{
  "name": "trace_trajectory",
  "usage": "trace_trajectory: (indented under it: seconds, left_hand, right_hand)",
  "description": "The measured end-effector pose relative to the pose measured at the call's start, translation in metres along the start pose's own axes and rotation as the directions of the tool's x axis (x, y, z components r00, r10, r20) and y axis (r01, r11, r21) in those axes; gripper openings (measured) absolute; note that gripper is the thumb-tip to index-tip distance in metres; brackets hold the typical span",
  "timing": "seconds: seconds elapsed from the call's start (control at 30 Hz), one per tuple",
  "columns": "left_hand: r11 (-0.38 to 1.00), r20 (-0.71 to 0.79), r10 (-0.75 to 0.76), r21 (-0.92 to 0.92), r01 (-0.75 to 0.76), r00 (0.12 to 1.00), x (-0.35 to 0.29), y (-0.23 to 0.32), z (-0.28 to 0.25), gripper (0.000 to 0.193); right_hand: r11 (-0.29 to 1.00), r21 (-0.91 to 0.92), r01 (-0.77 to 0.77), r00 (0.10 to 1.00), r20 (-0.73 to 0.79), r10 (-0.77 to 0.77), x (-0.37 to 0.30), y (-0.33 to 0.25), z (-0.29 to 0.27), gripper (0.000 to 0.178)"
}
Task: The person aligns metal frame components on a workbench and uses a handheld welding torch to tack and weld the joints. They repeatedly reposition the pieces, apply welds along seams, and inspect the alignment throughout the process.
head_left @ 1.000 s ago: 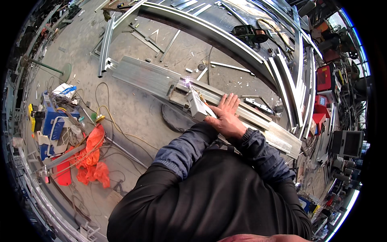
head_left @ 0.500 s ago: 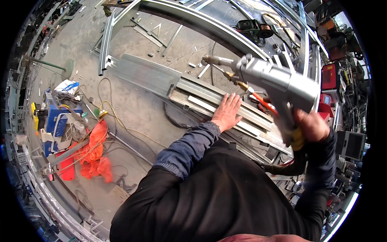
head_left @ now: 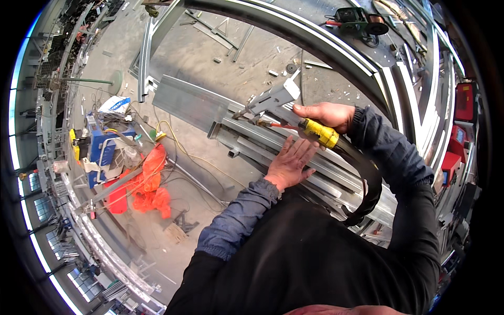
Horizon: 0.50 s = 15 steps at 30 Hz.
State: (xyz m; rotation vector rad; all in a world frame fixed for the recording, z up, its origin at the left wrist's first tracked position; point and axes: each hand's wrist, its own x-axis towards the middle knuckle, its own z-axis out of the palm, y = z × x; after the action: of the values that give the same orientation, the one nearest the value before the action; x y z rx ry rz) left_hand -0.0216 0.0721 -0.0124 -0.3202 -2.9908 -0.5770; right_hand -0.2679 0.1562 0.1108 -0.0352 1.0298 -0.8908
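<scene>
My right hand (head_left: 332, 116) grips a silver, pistol-shaped welding gun (head_left: 277, 96) by its handle, which is wrapped in yellow tape (head_left: 323, 133). Its nozzle points left and down, close to the near end of a flat metal sheet (head_left: 190, 103); whether the tip touches metal I cannot tell. A thick black hose (head_left: 374, 184) curves down from the handle. Flat on the long metal profiles (head_left: 251, 148) lies my left hand (head_left: 290, 166), fingers stretched out, holding nothing. The gun and its thin orange line pass just above those fingertips.
A large metal frame (head_left: 294, 29) arches beyond the bench. On the floor to the left are a blue machine (head_left: 101, 149), orange cloth (head_left: 152, 181), a yellow cable (head_left: 191, 153) and loose rods. Red equipment (head_left: 464, 102) stands at the right. Metal offcuts litter the far floor.
The welding gun has come down and left from its raised position on the right, its nozzle now near the profiles. My left hand stays flat on the metal. The view has shifted.
</scene>
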Motion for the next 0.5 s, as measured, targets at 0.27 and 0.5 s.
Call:
trace_trajectory:
  seconds: [0.27, 0.5]
  left_hand:
    - [0.999, 0.143, -0.02, -0.036, 0.025, 0.99, 0.003, 0.002, 0.002, 0.09]
    - [0.999, 0.146, -0.019, -0.036, 0.024, 0.989, 0.004, 0.002, -0.001, 0.089]
  right_hand:
    - [0.994, 0.1, -0.035, 0.986, 0.169, 0.018, 0.051, 0.013, -0.046, 0.062]
    - [0.99, 0.128, -0.051, 0.981, 0.193, 0.025, 0.056, 0.017, -0.053, 0.066]
